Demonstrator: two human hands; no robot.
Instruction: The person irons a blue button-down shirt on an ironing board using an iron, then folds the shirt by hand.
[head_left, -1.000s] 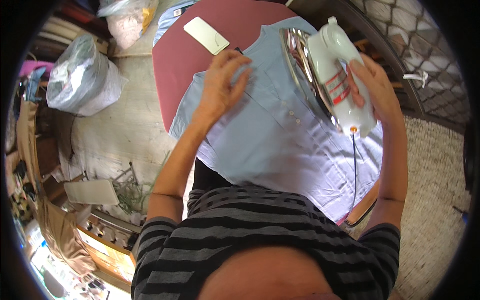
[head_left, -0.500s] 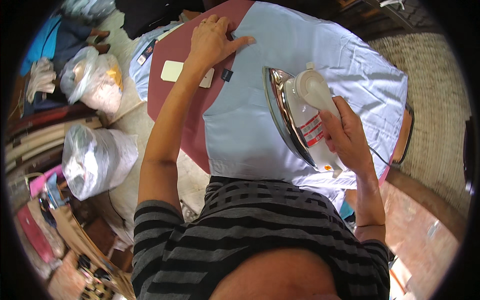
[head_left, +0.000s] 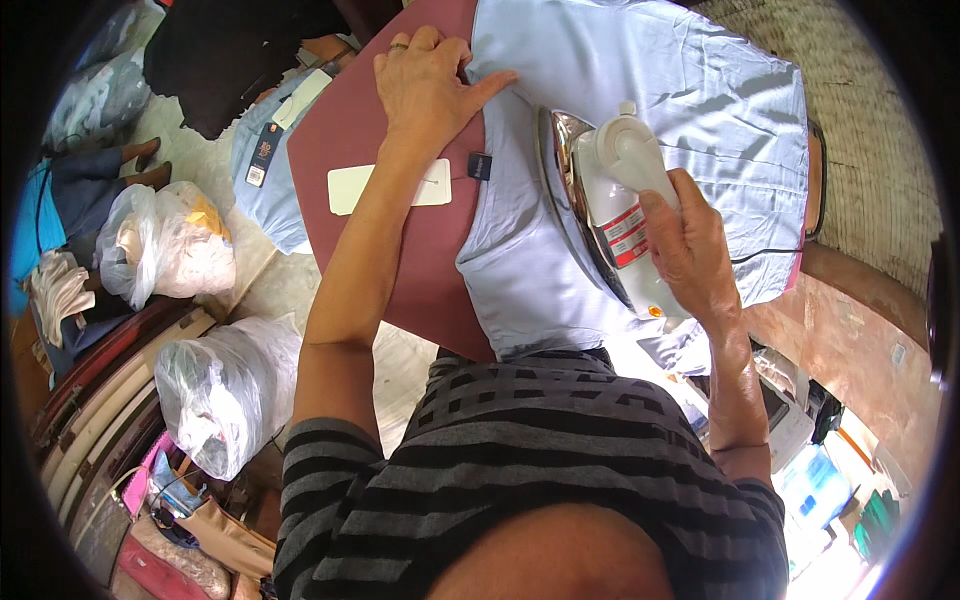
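Gripping iron (head_left: pixel 610 215): right hand (head_left: pixel 690 245) fingers wrapped round handle, long axis diagonal across blue shirt (head_left: pixel 690 90); left hand (head_left: pixel 425 80) flat, fingers spread, beyond iron's nose, pinning shirt edge to surface (head_left: pixel 385 160).

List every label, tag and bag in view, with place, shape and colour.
Iron label: red and white rectangle on the white iron in the right hand.
Shirt tag: small dark square by the left hand's wrist.
Card: pale rectangle on maroon board.
Plastic bags: clear, bulging, left floor.
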